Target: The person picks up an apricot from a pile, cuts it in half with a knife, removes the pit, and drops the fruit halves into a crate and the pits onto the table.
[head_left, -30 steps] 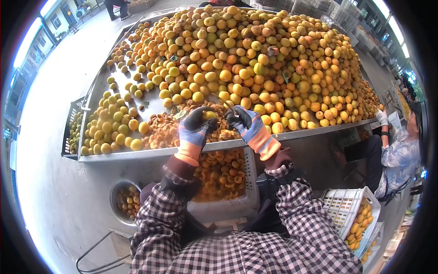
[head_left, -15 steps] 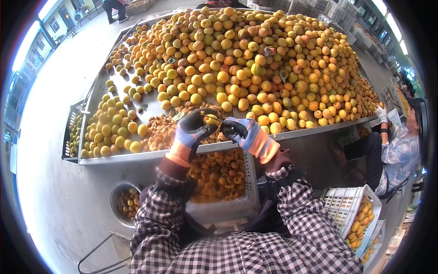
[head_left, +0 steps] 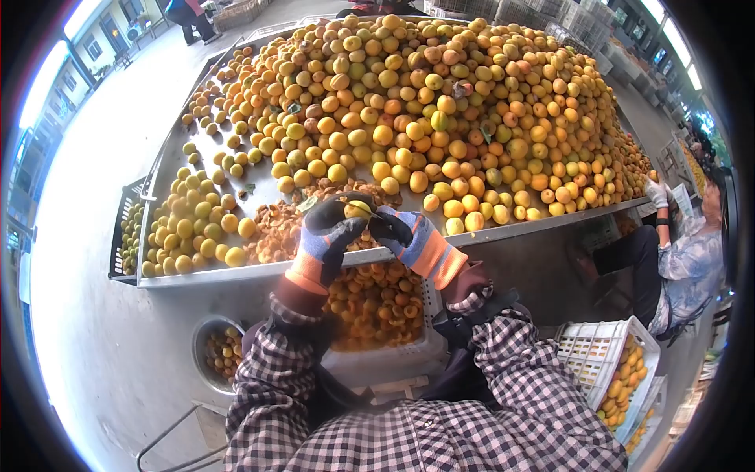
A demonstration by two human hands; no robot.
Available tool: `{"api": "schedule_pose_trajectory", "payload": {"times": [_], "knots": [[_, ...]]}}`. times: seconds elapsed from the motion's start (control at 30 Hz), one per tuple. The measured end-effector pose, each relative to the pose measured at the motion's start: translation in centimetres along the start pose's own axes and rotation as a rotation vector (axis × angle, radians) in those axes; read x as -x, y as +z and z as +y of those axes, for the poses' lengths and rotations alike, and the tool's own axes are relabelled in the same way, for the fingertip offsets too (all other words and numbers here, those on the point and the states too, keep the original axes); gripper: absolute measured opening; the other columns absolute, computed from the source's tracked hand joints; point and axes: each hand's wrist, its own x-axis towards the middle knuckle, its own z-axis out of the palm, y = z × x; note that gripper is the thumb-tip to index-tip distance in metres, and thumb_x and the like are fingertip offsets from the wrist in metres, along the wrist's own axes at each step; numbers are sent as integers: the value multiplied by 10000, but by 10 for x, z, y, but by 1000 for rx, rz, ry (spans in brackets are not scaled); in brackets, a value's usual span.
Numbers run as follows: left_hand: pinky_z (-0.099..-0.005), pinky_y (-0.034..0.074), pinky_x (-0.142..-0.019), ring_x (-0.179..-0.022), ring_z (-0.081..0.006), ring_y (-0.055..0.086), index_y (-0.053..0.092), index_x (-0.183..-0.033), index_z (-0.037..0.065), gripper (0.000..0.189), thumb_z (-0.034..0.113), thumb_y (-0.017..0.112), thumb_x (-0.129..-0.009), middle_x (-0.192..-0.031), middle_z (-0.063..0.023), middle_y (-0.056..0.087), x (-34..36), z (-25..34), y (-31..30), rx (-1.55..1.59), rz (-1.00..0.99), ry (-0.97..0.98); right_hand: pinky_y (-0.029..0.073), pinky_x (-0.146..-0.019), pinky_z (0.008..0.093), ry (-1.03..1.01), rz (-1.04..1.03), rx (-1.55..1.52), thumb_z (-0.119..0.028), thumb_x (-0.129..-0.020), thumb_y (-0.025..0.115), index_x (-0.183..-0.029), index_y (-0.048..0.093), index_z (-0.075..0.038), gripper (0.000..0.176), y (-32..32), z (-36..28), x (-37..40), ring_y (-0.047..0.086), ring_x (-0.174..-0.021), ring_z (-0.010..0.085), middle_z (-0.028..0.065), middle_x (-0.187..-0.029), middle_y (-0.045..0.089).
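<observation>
the right hand [head_left: 403, 237] has moved left along the front edge of the tray [head_left: 212, 275], closing the earlier gap to the yellow fruit [head_left: 358, 209] in the left hand [head_left: 327, 228]; past the far left corner, more of a person [head_left: 186, 14] shows.

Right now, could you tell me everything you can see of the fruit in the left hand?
The fruit looks rounded and yellow with a greenish tint. The gloved left hand grips it, hiding part of it, near the front edge of the metal table. The gloved right hand is close beside it; I cannot tell whether they touch, or whether the fruit is cut.
</observation>
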Motion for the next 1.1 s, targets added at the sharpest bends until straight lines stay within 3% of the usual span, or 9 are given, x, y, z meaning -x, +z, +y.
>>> {"api": "schedule_pose_trajectory", "payload": {"times": [0.17,0.37,0.57,0.63,0.77,0.83,0.9,0.97,1.1], "knots": [[-290,480,-895,-1043,-159,595,568,-1202,-25,457,219,708,-842,-1127,-86,635,-4,1,1,41,-20,-24,501,-719,354,-17,30,84,-111,-881,607,-1094,597,-29,229,-4,-3,-3,657,-870,317,161,-917,669],[-305,490,-882,-971,-166,622,610,-1161,-29,406,134,723,-806,-1043,-89,666,-5,5,1,-145,-25,27,509,-741,359,15,-17,95,-97,-881,594,-1126,579,-21,258,-2,-7,3,652,-911,338,160,-952,673],[-295,499,-804,-876,-195,624,521,-1227,-7,401,286,549,-955,-1077,-122,626,2,-4,27,278,64,-57,496,-775,384,-102,135,-89,-136,-884,611,-1107,586,-34,247,27,16,0,638,-915,341,176,-951,660],[-289,502,-789,-854,-197,626,512,-1227,-8,405,290,544,-954,-1081,-130,624,2,2,26,308,-59,-74,494,-785,375,32,88,-118,-133,-883,613,-1096,590,-20,242,26,15,-1,643,-917,333,169,-951,664],[-291,500,-843,-945,-187,631,549,-1209,-27,439,281,626,-906,-1077,-123,654,-5,1,2,-116,7,43,497,-773,333,89,-13,-125,-119,-889,587,-1128,603,-30,255,15,3,-4,653,-887,236,147,-970,675],[-296,489,-884,-993,-180,624,563,-1203,-32,453,271,664,-882,-1086,-111,663,-4,3,-1,-123,2,28,494,-792,360,100,1,-235,-146,-879,625,-1108,579,-5,273,13,-6,-3,637,-951,349,185,-966,662],[-300,500,-843,-941,-182,632,566,-1195,-23,417,256,647,-895,-1050,-100,666,-3,2,10,-6,38,89,493,-794,366,72,70,-258,-155,-880,629,-1111,574,-2,283,29,6,-5,634,-962,355,193,-974,661],[-305,500,-767,-854,-189,624,571,-1181,-7,356,267,570,-954,-1003,-98,654,-1,-24,20,370,182,-89,493,-795,371,42,150,-282,-164,-880,632,-1115,569,2,294,36,13,-3,631,-973,361,201,-982,661],[-301,484,-858,-946,-180,620,549,-1226,-12,396,284,557,-963,-1068,-104,648,1,-19,22,341,99,-120,493,-817,378,165,158,-109,-168,-874,637,-1145,558,5,331,29,2,1,611,-1014,381,219,-1032,649]]}}
